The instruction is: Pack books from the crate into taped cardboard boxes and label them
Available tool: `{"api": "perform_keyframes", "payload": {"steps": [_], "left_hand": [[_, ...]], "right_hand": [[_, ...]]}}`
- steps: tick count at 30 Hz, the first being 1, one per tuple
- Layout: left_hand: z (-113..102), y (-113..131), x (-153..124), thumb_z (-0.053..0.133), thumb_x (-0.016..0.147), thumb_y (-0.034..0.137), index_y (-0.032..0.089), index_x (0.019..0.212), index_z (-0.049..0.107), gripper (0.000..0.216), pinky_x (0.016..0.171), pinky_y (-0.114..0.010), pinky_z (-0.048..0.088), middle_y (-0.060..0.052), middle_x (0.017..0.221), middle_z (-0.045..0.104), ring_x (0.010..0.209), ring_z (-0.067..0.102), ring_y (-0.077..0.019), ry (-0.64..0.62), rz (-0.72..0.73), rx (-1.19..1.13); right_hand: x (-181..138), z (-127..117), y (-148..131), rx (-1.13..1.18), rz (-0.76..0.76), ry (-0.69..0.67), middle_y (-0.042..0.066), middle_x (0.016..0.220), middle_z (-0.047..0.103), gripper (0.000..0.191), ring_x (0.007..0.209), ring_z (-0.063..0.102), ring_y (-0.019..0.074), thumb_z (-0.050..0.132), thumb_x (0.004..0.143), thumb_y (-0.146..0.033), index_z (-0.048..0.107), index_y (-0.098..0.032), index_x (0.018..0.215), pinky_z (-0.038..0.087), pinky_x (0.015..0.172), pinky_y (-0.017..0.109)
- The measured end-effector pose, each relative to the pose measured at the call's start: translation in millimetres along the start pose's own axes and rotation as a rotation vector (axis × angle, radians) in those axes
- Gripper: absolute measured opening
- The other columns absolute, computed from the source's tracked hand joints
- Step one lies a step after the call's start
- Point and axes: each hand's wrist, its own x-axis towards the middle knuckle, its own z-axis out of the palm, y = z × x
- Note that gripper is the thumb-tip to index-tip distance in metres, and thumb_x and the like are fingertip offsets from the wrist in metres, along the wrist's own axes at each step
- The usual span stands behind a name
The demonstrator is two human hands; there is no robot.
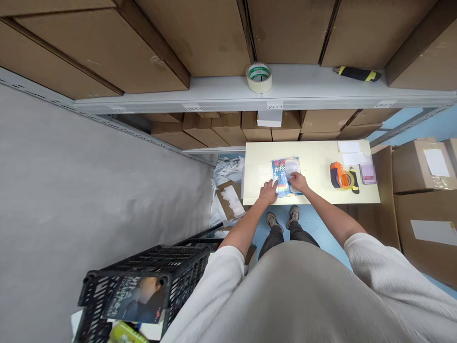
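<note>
Blue book [286, 175] with red-yellow lettering under right hand [297, 181]; cream table [314, 164]; orange-black tape dispenser [343, 176] off to its right; black crate [150, 271] nearer left elbow.

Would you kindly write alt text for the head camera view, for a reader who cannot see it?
Seen from above, a person's left hand and right hand rest on a colourful book lying on a pale table. An orange tape dispenser sits to its right, cardboard boxes fill the shelves, and a black crate stands nearby.
</note>
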Motion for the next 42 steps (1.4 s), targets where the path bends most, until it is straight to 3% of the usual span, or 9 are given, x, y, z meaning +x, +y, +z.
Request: {"api": "perform_keyframes", "payload": {"steps": [4, 7, 10, 15, 19, 33, 42], "left_hand": [[-5, 11, 2, 0.051, 0.102, 0.023, 0.021, 0.168, 0.040, 0.068, 0.125, -0.054, 0.040, -0.019, 0.173, 0.043, 0.155, 0.044, -0.0378, 0.170, 0.017, -0.026], [-8, 26, 7, 0.049, 0.102, 0.019, 0.020, 0.164, 0.048, 0.062, 0.129, -0.051, 0.036, -0.018, 0.172, 0.045, 0.158, 0.041, -0.0350, 0.263, 0.150, -0.038], [-7, 37, 13, 0.050, 0.100, 0.017, 0.019, 0.164, 0.048, 0.065, 0.132, -0.051, 0.032, -0.015, 0.176, 0.044, 0.162, 0.038, -0.0338, 0.207, 0.279, -0.032], [1, 37, 18, 0.049, 0.100, 0.015, 0.019, 0.166, 0.047, 0.066, 0.130, -0.055, 0.034, -0.015, 0.177, 0.044, 0.162, 0.040, -0.0355, 0.083, 0.261, -0.016], [6, 31, 21, 0.050, 0.100, 0.016, 0.019, 0.166, 0.048, 0.066, 0.128, -0.053, 0.040, -0.015, 0.177, 0.043, 0.161, 0.041, -0.0351, 0.087, 0.262, -0.046], [9, 28, 26, 0.049, 0.099, 0.013, 0.014, 0.167, 0.045, 0.069, 0.127, -0.045, 0.043, -0.018, 0.170, 0.049, 0.160, 0.043, -0.0326, 0.082, 0.285, -0.032], [1, 38, 22, 0.049, 0.108, 0.032, 0.019, 0.168, 0.044, 0.061, 0.126, -0.048, 0.043, -0.016, 0.168, 0.053, 0.156, 0.047, -0.0326, 0.086, 0.219, -0.088]], "right_hand": [[3, -1, 7, 0.137, 0.039, -0.035, 0.005, 0.104, 0.082, 0.035, 0.109, 0.077, 0.0242, 0.054, 0.099, -0.024, 0.076, -0.023, 0.126, 0.056, 0.109, 0.037], [5, -1, 10, 0.227, 0.059, -0.060, 0.005, 0.105, 0.082, 0.037, 0.105, 0.078, 0.0228, 0.051, 0.099, -0.022, 0.076, -0.024, 0.126, 0.057, 0.108, 0.037], [6, -1, 13, 0.246, 0.021, -0.078, 0.006, 0.112, 0.082, 0.035, 0.106, 0.078, 0.0219, 0.054, 0.097, -0.022, 0.075, -0.024, 0.125, 0.057, 0.109, 0.038], [4, -14, 22, 0.175, -0.021, 0.026, 0.008, 0.121, 0.079, 0.041, 0.118, 0.073, 0.0232, 0.057, 0.085, -0.015, 0.075, -0.021, 0.121, 0.052, 0.116, 0.039], [2, -27, 33, 0.107, 0.070, 0.135, 0.011, 0.125, 0.077, 0.045, 0.118, 0.072, 0.0279, 0.059, 0.078, -0.015, 0.074, -0.020, 0.120, 0.054, 0.114, 0.042], [2, -32, 20, 0.158, 0.245, 0.141, 0.007, 0.107, 0.078, 0.045, 0.107, 0.074, 0.0277, 0.065, 0.072, -0.017, 0.069, -0.022, 0.116, 0.056, 0.103, 0.037], [2, -42, 0, 0.077, 0.204, 0.076, 0.002, 0.091, 0.078, 0.015, 0.092, 0.074, 0.0210, 0.068, 0.077, -0.023, 0.072, -0.022, 0.091, 0.055, 0.087, 0.029]]}}
